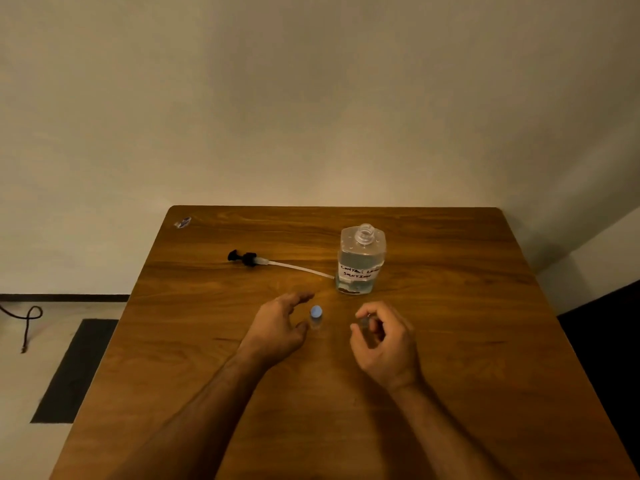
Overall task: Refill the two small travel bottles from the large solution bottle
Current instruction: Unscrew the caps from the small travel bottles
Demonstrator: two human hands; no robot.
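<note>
desk (450,375) wooden | large solution bottle (361,261) upright, uncapped, toward far edge, right of centre | pump head (249,258) with tube lying left of it | left hand (277,327) fingers spread beside blue-capped travel bottle (316,317) mid-desk | right hand (384,337) curled, pinching second small bottle (364,322), blurred

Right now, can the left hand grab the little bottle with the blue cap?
Probably yes. The left hand is open right beside the little bottle with the blue cap, thumb and fingers spread on either side of it, with only bare table between. The right hand is off to the side, not blocking.
</note>
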